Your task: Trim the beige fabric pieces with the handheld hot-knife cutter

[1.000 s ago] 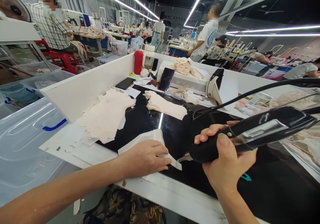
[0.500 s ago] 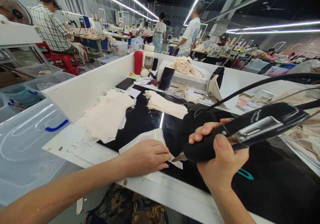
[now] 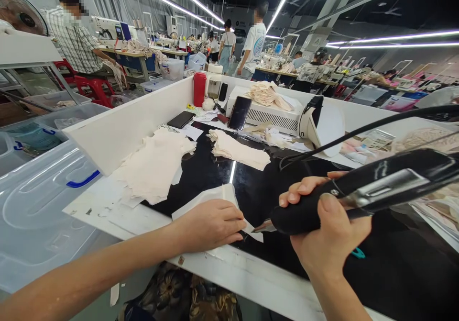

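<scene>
My left hand (image 3: 211, 224) lies palm down on a white piece of cloth or paper (image 3: 201, 199) at the front edge of the table. Its fingers are stretched forward, and the thumb is hidden. In my right hand (image 3: 330, 225) is a black corded hand tool (image 3: 376, 187) with a chrome strip, gripped round its body. The tool's pointed metal tip (image 3: 263, 226) is over the white piece's right corner, just beyond my left fingertips; whether it touches is unclear. Beyond my hands lie a large stack (image 3: 154, 163) and a smaller stack (image 3: 240, 149) of cream fabric pieces.
A black mat (image 3: 412, 263) covers the white-edged table. Two phones, a red bottle (image 3: 199, 89), a white vented box (image 3: 272, 115) and a white cone-shaped object (image 3: 326, 127) stand at the back. The tool's cable (image 3: 358, 130) arches at right. Clear plastic bins (image 3: 39, 206) are at left.
The tool in my right hand has shifted slightly right and down, its tip drawing away from my left fingers. My left hand keeps its place. A standing person in the background has moved left.
</scene>
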`<state>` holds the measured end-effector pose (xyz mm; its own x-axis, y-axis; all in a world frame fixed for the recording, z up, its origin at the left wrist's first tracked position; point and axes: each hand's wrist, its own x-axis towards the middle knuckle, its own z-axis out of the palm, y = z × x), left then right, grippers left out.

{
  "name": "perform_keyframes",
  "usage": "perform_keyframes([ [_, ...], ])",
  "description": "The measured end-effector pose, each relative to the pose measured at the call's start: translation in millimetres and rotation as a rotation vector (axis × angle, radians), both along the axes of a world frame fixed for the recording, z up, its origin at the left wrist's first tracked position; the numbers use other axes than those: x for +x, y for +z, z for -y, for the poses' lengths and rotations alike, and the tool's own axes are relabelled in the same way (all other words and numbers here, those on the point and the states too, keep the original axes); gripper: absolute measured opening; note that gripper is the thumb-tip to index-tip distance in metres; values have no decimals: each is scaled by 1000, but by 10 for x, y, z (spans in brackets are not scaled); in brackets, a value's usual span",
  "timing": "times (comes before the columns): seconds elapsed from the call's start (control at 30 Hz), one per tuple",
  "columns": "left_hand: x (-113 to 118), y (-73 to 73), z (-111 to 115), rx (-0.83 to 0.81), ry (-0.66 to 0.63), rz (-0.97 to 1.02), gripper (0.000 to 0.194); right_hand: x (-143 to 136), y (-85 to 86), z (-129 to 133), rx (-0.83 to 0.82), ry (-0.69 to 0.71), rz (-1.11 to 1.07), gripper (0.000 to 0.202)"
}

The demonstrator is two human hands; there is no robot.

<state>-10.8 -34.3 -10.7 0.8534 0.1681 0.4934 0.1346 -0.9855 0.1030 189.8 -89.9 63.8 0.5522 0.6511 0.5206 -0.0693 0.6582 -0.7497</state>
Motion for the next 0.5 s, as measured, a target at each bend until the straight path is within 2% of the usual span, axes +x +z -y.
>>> perform_keyframes([
  [0.3, -17, 1, 1, -7, -8, -8, 23, 21, -24, 41, -6, -19, 11, 43],
  [0.4, -20, -11, -4, -69, -11, 40, 29, 9, -21, 37, -16, -26, 11, 42],
  [0.5, -83, 39, -35, -192, 12, 104, 31, 60, -34, 21, -20, -20, 26, 42],
])
